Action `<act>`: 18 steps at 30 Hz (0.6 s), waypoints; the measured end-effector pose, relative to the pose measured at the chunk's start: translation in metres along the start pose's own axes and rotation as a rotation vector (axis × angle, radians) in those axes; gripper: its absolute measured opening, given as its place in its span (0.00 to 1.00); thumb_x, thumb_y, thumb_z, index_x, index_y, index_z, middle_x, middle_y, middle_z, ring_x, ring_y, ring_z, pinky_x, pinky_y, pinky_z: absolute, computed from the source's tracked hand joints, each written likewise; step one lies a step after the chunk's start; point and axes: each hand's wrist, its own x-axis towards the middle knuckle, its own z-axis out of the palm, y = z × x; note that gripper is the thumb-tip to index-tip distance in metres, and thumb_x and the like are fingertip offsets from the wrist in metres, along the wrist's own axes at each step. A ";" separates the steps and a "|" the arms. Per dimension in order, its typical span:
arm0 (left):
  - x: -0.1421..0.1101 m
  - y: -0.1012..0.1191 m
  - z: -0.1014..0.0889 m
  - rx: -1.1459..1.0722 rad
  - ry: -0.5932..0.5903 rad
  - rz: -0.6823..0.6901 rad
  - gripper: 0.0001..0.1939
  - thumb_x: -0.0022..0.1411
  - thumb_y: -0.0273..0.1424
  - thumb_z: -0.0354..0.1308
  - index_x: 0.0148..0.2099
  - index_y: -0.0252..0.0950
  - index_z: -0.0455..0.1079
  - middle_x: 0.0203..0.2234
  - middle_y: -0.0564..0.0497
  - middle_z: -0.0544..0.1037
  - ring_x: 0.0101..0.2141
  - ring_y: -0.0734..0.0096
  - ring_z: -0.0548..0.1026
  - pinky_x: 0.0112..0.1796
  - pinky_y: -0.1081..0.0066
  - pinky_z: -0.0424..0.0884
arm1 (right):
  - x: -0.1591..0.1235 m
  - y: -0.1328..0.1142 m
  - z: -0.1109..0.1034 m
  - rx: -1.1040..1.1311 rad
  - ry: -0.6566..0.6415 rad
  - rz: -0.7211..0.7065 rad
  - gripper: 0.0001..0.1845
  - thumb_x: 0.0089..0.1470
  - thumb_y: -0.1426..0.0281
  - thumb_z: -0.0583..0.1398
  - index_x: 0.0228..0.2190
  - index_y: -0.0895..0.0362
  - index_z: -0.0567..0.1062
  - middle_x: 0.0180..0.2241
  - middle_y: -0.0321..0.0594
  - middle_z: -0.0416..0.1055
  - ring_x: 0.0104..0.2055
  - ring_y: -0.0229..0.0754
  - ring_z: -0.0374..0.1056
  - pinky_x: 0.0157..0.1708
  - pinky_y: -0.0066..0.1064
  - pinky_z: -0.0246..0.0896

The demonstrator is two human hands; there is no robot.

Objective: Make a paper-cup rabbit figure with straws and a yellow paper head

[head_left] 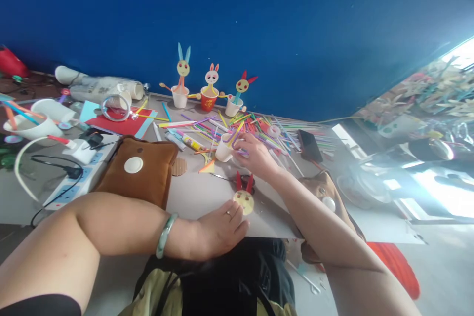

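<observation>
My left hand (218, 229) rests at the near edge of the white sheet (196, 197), fingers curled, fingertips on a yellow paper rabbit face with red ears (243, 198). A green bangle sits on that wrist. My right hand (255, 155) reaches forward into a pile of coloured paper strips (255, 131), fingers closed among them beside a white paper cup (223, 149). What the fingers hold is not clear. Three finished cup rabbits (209, 90) stand by the blue wall.
A brown pouch (138, 170) with a white disc lies left of the sheet. A power strip with cables (70, 180), a tape roll (115, 107), red and blue card, a glue stick (190, 143) and a black phone (310, 145) lie around.
</observation>
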 end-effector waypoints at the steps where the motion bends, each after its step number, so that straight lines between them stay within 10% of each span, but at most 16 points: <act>1: 0.000 -0.001 -0.002 0.007 0.001 0.009 0.19 0.66 0.26 0.49 0.57 0.23 0.65 0.48 0.29 0.77 0.50 0.48 0.76 0.53 0.49 0.65 | 0.005 -0.001 0.001 0.010 0.026 -0.001 0.07 0.59 0.68 0.57 0.35 0.56 0.75 0.45 0.49 0.69 0.50 0.50 0.68 0.50 0.38 0.63; 10: -0.006 -0.008 -0.016 0.073 -0.010 0.086 0.23 0.65 0.30 0.49 0.58 0.22 0.64 0.49 0.27 0.75 0.48 0.45 0.74 0.54 0.46 0.60 | 0.080 -0.031 0.026 -0.127 0.003 -0.156 0.09 0.60 0.69 0.56 0.37 0.57 0.76 0.45 0.49 0.70 0.50 0.49 0.66 0.51 0.38 0.57; 18: -0.005 -0.010 -0.013 0.040 -0.002 0.091 0.20 0.64 0.29 0.49 0.55 0.24 0.67 0.47 0.28 0.75 0.46 0.48 0.74 0.53 0.46 0.60 | 0.107 -0.028 0.034 -0.029 -0.125 0.029 0.07 0.56 0.70 0.58 0.33 0.59 0.76 0.36 0.42 0.75 0.37 0.42 0.68 0.38 0.30 0.58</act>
